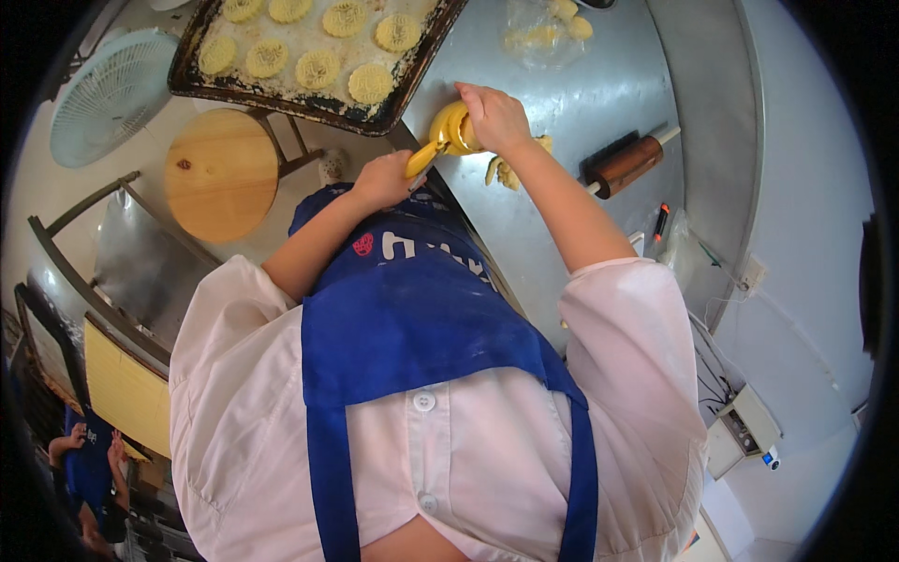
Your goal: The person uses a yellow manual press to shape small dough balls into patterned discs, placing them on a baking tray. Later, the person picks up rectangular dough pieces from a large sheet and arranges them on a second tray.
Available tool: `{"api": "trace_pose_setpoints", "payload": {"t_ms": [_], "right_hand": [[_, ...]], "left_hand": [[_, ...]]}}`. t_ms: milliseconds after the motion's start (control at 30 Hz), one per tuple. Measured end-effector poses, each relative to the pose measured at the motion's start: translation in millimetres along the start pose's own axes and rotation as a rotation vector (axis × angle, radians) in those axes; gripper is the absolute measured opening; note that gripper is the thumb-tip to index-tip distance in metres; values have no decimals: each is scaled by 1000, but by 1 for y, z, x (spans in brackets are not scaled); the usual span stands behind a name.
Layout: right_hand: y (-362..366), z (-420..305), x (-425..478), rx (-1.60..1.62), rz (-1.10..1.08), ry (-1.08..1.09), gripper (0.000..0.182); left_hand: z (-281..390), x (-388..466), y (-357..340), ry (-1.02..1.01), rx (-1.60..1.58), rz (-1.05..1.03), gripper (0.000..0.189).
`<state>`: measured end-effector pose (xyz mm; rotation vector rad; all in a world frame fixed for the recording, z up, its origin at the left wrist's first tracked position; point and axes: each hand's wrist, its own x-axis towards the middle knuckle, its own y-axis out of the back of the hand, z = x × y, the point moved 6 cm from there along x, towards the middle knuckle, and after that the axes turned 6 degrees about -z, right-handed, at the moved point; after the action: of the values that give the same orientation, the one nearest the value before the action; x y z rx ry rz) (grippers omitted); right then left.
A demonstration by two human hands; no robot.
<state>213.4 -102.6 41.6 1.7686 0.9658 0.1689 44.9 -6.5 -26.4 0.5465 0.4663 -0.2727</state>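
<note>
My left hand (383, 181) is closed around the yellow handle of a round yellow mould (451, 130), which is tilted on its side near the metal table's edge. My right hand (497, 119) lies against the mould's open face, its fingers over the rim; a pale dough piece (472, 133) shows partly in the opening. Yellow dough scraps (507, 174) lie on the table just beyond the mould, partly behind my right wrist. At the upper left, a dark-rimmed baking tray (281, 116) carries several round pastries (317, 69) with stamped patterns.
A clear plastic bag (537, 42) with dough pieces lies at the table's far end. A wooden rolling pin (625, 167) and an orange-black tool (661, 222) are at the right. A round wooden stool (221, 175) stands left of me; another person (91, 449) is at the lower left.
</note>
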Motion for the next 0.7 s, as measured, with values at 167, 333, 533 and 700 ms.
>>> {"api": "trace_pose_setpoints", "payload": {"t_ms": [167,333,533,700], "right_hand": [[-7,5,-1,-97,51,-22,45],[-4,-6,-2,-186,152,-42,43],[-1,-8,-3,-228,246,-32,44],[-1,-2,2,-239,306,-14,48]], "left_hand": [[-2,1,-5,-30,-36,-24,40],[-3,1,-6,-8,-17,-74,40],[-2,5,-3,-11,7,-99,38],[-6,8,-7,-34,42,-58,41]]}}
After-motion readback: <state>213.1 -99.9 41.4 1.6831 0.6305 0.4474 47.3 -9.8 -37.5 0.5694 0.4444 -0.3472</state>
